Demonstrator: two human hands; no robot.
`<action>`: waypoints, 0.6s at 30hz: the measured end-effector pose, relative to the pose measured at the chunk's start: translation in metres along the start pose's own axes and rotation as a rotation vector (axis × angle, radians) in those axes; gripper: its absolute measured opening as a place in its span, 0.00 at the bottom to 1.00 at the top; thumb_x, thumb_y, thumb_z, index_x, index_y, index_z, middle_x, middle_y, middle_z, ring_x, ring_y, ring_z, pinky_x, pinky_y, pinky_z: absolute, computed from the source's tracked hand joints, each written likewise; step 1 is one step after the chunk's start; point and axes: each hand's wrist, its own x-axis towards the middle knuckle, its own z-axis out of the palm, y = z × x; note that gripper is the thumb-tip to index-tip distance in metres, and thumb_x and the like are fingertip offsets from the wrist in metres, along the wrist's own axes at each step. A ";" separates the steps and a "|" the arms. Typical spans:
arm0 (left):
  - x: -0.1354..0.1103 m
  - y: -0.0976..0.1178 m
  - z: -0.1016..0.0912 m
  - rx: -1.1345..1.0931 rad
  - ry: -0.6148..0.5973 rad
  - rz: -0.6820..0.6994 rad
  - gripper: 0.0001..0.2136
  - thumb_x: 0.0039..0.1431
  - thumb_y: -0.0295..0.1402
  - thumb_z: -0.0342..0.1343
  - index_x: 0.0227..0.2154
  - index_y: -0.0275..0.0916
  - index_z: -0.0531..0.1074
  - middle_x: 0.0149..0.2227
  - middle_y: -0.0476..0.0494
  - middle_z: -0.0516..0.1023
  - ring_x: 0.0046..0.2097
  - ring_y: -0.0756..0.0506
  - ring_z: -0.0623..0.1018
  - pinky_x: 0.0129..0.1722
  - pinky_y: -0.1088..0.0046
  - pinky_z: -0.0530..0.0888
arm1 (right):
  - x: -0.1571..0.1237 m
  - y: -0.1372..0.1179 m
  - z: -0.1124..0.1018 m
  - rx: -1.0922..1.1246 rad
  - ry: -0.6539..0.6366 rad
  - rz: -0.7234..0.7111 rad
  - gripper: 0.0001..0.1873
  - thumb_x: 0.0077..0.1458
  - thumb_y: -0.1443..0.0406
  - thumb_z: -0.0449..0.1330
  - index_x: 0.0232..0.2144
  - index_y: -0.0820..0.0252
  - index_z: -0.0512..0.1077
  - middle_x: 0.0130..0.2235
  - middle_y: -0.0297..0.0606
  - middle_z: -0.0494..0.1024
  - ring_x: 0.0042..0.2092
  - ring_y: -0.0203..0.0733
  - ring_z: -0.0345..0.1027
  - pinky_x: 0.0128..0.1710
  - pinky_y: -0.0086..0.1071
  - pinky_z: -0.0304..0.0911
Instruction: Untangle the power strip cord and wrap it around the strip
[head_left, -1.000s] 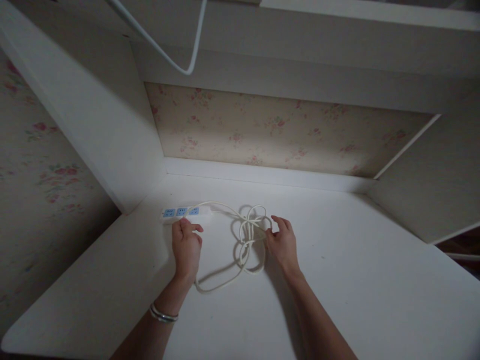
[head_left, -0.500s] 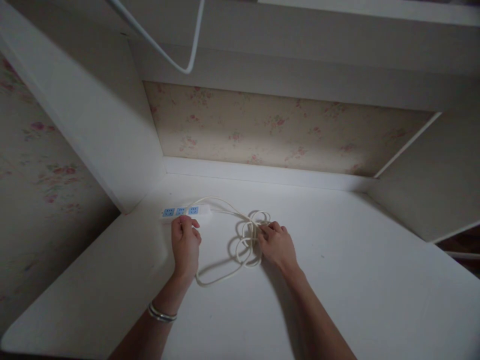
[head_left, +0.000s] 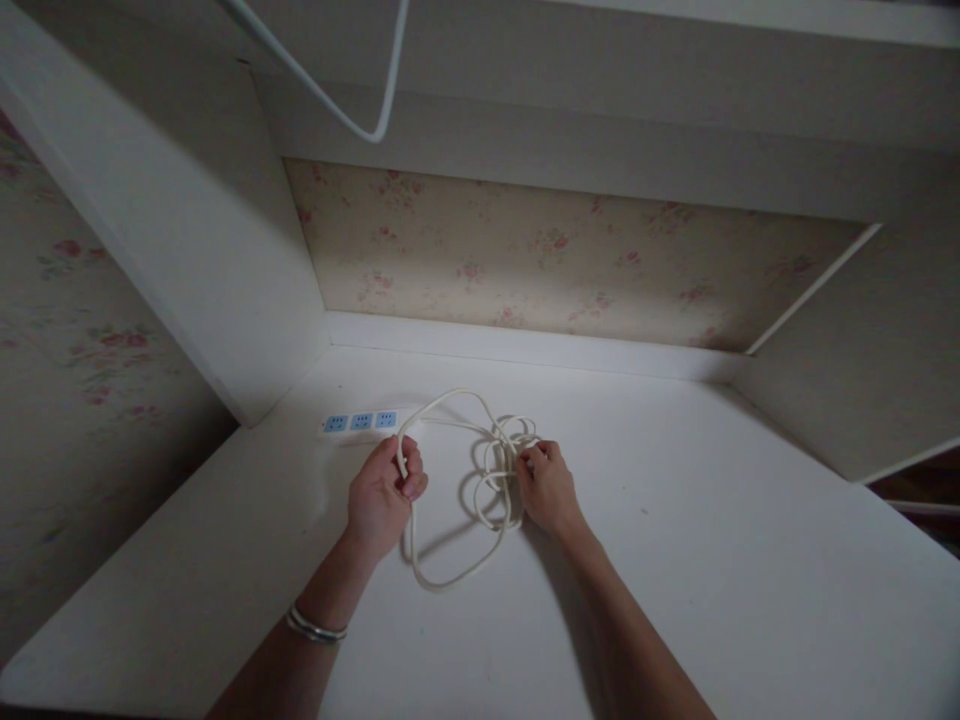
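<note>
Leftmost, the three-outlet power strip [head_left: 360, 423] lies on the table [head_left: 675, 580] just beyond the left hand [head_left: 381, 500], whose curled fingers grip the pale power cord [head_left: 436, 588]. Between the hands sit its coils [head_left: 493, 474], apparently pinched by the right hand [head_left: 550, 492]; steadying them while easing slack gently should keep crossings loose.

Dim light, soft shadows, darkened corners.

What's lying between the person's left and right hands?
In the head view, a looped cream cord lies between the left hand and the right hand, with white tabletop showing through.
</note>
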 end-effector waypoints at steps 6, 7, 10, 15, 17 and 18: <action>-0.002 -0.006 0.001 0.082 -0.122 -0.296 0.17 0.56 0.44 0.55 0.22 0.35 0.68 0.22 0.51 0.66 0.18 0.56 0.62 0.18 0.78 0.57 | -0.004 -0.013 -0.005 0.031 0.078 0.028 0.15 0.64 0.62 0.43 0.43 0.58 0.68 0.45 0.44 0.73 0.43 0.49 0.63 0.38 0.38 0.56; -0.001 -0.010 0.001 0.168 -0.123 -0.312 0.15 0.55 0.43 0.57 0.23 0.35 0.70 0.24 0.50 0.68 0.20 0.55 0.64 0.19 0.77 0.59 | -0.004 -0.013 -0.006 0.075 0.094 0.032 0.15 0.64 0.61 0.43 0.43 0.58 0.67 0.42 0.44 0.74 0.43 0.49 0.64 0.38 0.38 0.56; 0.001 -0.024 -0.001 0.433 -0.125 -0.291 0.11 0.49 0.37 0.63 0.31 0.35 0.73 0.29 0.48 0.71 0.30 0.51 0.70 0.28 0.76 0.65 | -0.003 -0.015 -0.009 0.238 0.133 0.067 0.17 0.64 0.57 0.43 0.42 0.59 0.67 0.37 0.43 0.74 0.39 0.46 0.65 0.36 0.36 0.57; 0.004 -0.041 -0.006 0.659 -0.225 -0.273 0.17 0.46 0.37 0.65 0.39 0.36 0.73 0.37 0.45 0.73 0.38 0.47 0.71 0.36 0.72 0.67 | -0.004 -0.020 -0.009 0.513 0.196 0.084 0.16 0.62 0.55 0.46 0.39 0.57 0.68 0.37 0.40 0.75 0.38 0.43 0.68 0.37 0.35 0.60; 0.005 -0.044 -0.008 0.690 -0.354 -0.292 0.16 0.48 0.38 0.64 0.39 0.36 0.73 0.35 0.46 0.73 0.37 0.48 0.71 0.36 0.72 0.67 | -0.005 -0.025 -0.009 0.606 0.242 0.079 0.16 0.62 0.55 0.46 0.40 0.56 0.68 0.39 0.40 0.75 0.39 0.43 0.68 0.39 0.37 0.61; 0.004 -0.045 -0.008 0.709 -0.403 -0.303 0.15 0.50 0.39 0.63 0.39 0.35 0.73 0.35 0.46 0.73 0.36 0.48 0.71 0.37 0.72 0.66 | -0.006 -0.027 -0.010 0.656 0.258 0.068 0.15 0.62 0.55 0.47 0.41 0.57 0.68 0.40 0.41 0.75 0.40 0.43 0.68 0.41 0.37 0.62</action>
